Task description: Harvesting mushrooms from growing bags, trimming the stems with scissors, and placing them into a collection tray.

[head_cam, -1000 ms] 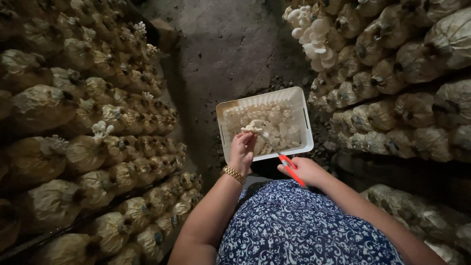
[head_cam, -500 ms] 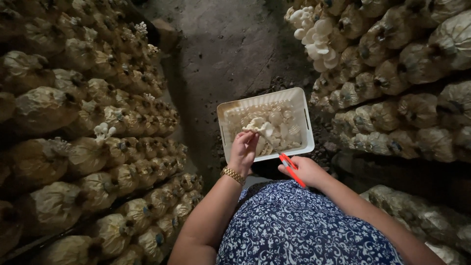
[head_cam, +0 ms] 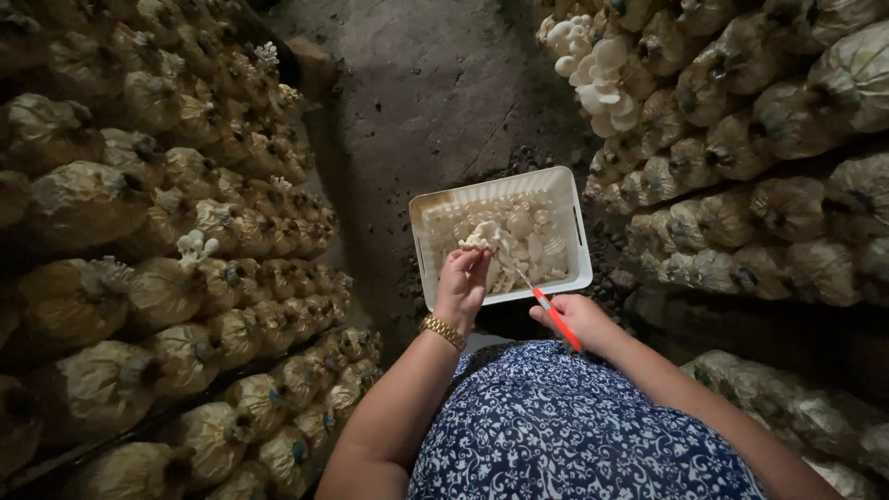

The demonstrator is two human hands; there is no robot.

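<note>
Overhead, looking down a narrow aisle. Concrete floor (head_cam: 435, 83) runs up the middle, dark and stained.

Left wall of stacked bags (head_cam: 139, 278): rounded, yellow-tan, plastic-wrapped, mouths facing the aisle, packed tight in rows. Small white sprouts (head_cam: 192, 246) poke out of a few of them.

Right wall of stacked bags (head_cam: 778, 120): same kind, same stacking, more rows low down at the frame's bottom right. Big white mushroom cluster (head_cam: 593, 79) hangs off the upper bags, near the top of the frame.

Person's torso fills the bottom centre, in a blue dress with white floral print (head_cam: 574, 435). Both forearms reach forward from it.

White plastic basket (head_cam: 565, 199) sits on the floor between the two walls, closer to the right one, just ahead of the hands. Rectangular, slotted sides, a layer of pale cut mushrooms inside.

Left hand (head_cam: 461, 282) is over the basket's near edge, fingers closed around a clump of white mushrooms (head_cam: 480, 237), held just above the pile. Gold bracelet (head_cam: 443, 331) on that wrist.

Right hand (head_cam: 579, 319) is just outside the basket's near rim, closed on a knife (head_cam: 546, 306): orange-red handle in the fist, thin blade angled up-left toward the clump. Blade tip is close to the clump; contact can't be confirmed.
</note>
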